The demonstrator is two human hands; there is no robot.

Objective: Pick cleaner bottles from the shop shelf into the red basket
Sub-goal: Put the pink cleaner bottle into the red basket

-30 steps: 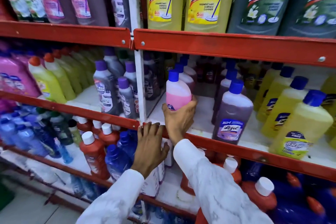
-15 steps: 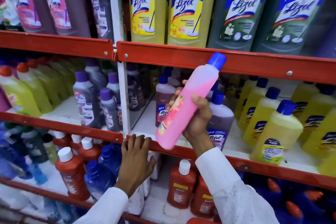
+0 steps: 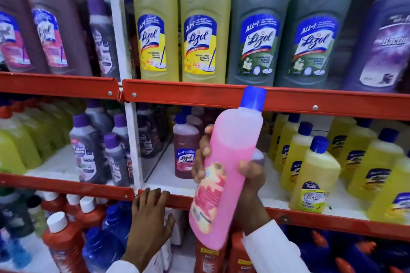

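My right hand [image 3: 248,175] grips a pink cleaner bottle [image 3: 226,168] with a blue cap, held nearly upright and leaning slightly right, in front of the middle shelf. Fingers wrap its left side and the thumb presses its right side. My left hand [image 3: 148,213] rests spread on the red front rail of the middle shelf [image 3: 88,186], holding nothing. The red basket is not in view.
Large yellow [image 3: 155,29] and grey-green [image 3: 257,29] cleaner bottles fill the top shelf. A maroon bottle [image 3: 185,150] stands behind the pink one, small yellow bottles [image 3: 310,175] to the right, purple-capped ones [image 3: 88,148] to the left. Red and blue bottles [image 3: 64,244] crowd the lower shelf.
My right hand lifted the pink bottle off the middle shelf, out in front of it, and turned it from tilted to nearly upright. The view rose. The left hand stayed on the rail.
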